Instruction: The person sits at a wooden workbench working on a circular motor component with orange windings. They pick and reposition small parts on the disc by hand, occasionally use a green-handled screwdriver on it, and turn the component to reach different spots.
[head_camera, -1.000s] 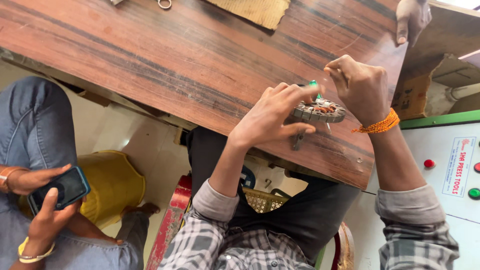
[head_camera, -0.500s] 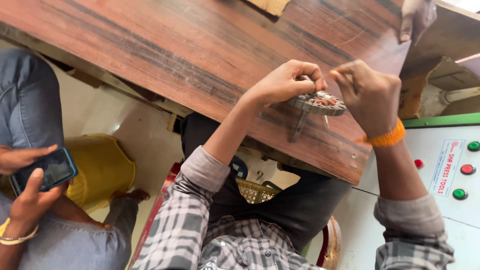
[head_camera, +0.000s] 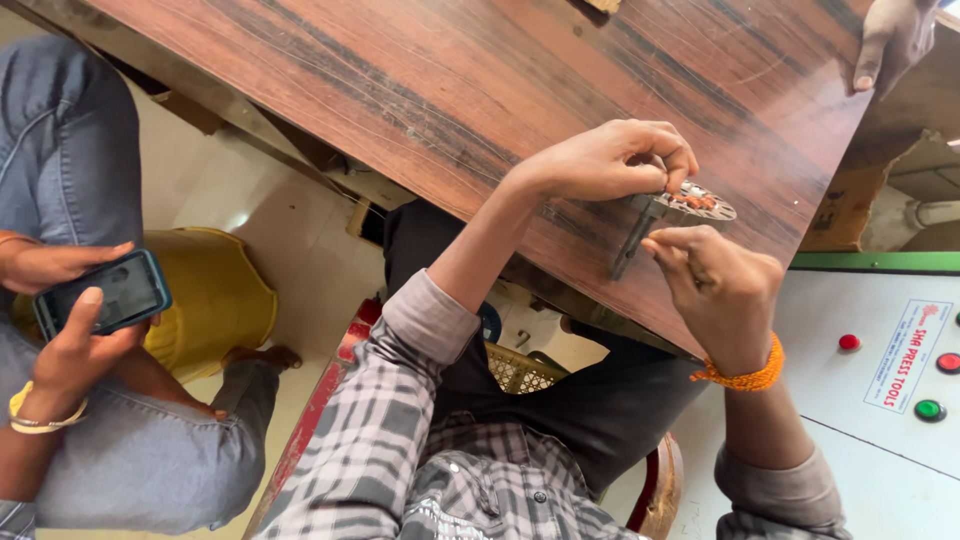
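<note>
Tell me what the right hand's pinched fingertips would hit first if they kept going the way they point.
Probably the round metal slotted disc: the right hand points its pinched fingertips up toward it, just short of its rim. The left hand holds the disc's far side. Depth is hard to judge.

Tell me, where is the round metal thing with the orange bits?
In the head view the round metal part lies right of centre on the wooden table, near its front edge, between the left hand above it and the right hand below.
</note>
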